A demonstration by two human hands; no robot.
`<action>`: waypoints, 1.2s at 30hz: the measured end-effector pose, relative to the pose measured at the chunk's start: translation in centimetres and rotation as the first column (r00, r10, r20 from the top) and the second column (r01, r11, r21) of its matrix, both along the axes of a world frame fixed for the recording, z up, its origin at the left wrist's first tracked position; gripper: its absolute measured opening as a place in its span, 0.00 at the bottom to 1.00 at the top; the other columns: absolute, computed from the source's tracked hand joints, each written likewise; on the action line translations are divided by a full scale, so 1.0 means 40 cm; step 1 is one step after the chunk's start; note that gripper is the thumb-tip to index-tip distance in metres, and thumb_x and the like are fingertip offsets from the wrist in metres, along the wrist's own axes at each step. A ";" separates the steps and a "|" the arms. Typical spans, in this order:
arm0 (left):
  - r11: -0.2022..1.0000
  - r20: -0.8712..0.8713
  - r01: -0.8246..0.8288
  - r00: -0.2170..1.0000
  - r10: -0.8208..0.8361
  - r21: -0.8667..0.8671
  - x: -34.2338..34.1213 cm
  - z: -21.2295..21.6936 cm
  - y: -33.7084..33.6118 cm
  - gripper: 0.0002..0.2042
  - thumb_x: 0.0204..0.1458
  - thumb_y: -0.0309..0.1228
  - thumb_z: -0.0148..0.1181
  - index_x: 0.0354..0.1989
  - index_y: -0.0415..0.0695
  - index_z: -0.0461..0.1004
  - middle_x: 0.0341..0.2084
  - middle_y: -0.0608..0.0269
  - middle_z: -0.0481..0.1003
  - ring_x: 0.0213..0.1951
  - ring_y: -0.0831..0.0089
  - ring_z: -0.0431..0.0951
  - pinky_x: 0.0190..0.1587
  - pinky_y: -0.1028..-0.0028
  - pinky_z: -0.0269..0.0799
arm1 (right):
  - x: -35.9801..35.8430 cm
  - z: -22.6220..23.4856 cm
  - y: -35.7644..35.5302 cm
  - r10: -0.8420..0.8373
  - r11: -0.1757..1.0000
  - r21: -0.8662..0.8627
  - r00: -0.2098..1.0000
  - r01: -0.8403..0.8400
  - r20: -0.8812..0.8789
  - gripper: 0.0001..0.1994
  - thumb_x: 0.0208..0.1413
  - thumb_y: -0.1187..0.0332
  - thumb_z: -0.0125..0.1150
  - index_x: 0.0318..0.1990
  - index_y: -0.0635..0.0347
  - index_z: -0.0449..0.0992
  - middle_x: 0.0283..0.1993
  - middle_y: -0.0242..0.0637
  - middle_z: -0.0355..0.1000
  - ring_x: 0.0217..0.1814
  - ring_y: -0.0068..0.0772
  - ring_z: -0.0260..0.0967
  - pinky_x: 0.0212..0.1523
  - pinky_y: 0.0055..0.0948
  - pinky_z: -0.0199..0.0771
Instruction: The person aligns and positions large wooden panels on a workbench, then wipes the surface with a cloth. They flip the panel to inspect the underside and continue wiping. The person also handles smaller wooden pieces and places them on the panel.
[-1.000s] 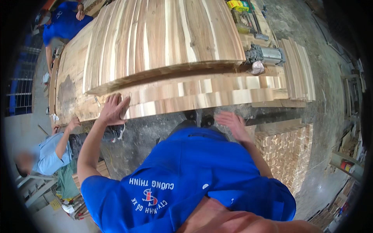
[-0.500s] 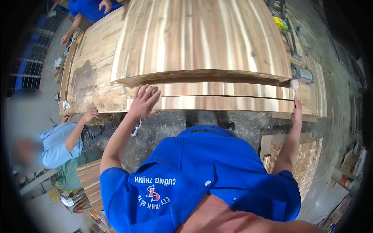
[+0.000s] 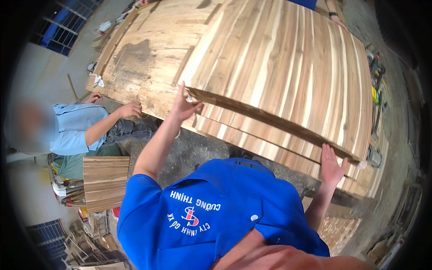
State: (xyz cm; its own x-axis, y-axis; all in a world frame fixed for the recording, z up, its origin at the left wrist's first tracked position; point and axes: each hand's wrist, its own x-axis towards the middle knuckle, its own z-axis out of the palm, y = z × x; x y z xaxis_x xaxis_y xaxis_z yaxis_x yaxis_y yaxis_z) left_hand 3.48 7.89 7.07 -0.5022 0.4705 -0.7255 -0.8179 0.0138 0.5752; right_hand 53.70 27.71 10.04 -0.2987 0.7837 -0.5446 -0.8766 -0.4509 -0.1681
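A wide striped wooden panel (image 3: 279,67) lies over the worktable, its near edge raised above narrower striped boards (image 3: 252,139) beneath. At the panel's near left corner is my left hand (image 3: 185,107), fingers spread, with the index finger pointing up along the corner and the thumb apart. Farther right, my right hand (image 3: 332,167) has its fingers stretched flat against the panel's near edge; the thumb stands out to the side. Neither hand's fingers are wrapped round anything that shows. What lies under the panel is mostly hidden.
The worktable (image 3: 157,76) has a dark stain on its left part. A person in light blue (image 3: 74,130) stands at the left, a hand near the table edge. Another person's hand (image 3: 338,21) is by the panel's far edge. Clamps (image 3: 374,155) line the right side.
The view has turned, so the table slants down to the right. My left hand has shifted from the lower boards to the panel's corner; my right from their right end to the panel's near edge.
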 end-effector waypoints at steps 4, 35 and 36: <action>0.976 0.010 0.034 0.999 -0.037 0.213 -0.001 -0.038 0.030 0.59 0.37 0.68 0.58 0.66 0.40 0.35 0.60 0.33 0.47 0.57 0.42 0.56 0.59 0.53 0.58 | -0.037 -0.043 0.049 -0.001 0.994 -0.113 1.000 0.004 0.022 0.42 0.61 0.43 0.36 0.67 0.66 0.26 0.73 0.47 0.23 0.74 0.54 0.26 0.71 0.51 0.35; 0.933 -0.112 -0.359 0.926 0.361 0.038 -0.015 0.058 0.119 0.34 0.37 0.59 0.64 0.49 0.54 0.62 0.33 0.54 0.66 0.28 0.64 0.69 0.25 0.68 0.68 | -0.207 -0.017 0.148 -0.234 0.971 0.035 0.899 0.238 0.370 0.42 0.48 0.35 0.45 0.66 0.50 0.51 0.67 0.40 0.50 0.71 0.43 0.43 0.66 0.54 0.44; 0.943 -0.165 -0.305 0.932 0.324 0.131 -0.019 0.075 0.114 0.34 0.35 0.61 0.63 0.45 0.52 0.61 0.27 0.57 0.63 0.20 0.69 0.64 0.16 0.74 0.57 | -0.229 0.020 0.150 -0.286 0.954 0.039 0.864 0.297 0.414 0.44 0.46 0.34 0.47 0.67 0.51 0.50 0.67 0.40 0.49 0.70 0.41 0.43 0.66 0.52 0.46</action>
State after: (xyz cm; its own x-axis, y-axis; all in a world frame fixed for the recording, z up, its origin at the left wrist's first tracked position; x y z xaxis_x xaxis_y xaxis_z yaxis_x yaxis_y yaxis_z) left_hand 2.73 12.45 10.06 -0.7550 0.3335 -0.5645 -0.6522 -0.2932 0.6991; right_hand 44.52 33.70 10.84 0.1964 0.7846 -0.5880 -0.8231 -0.1940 -0.5338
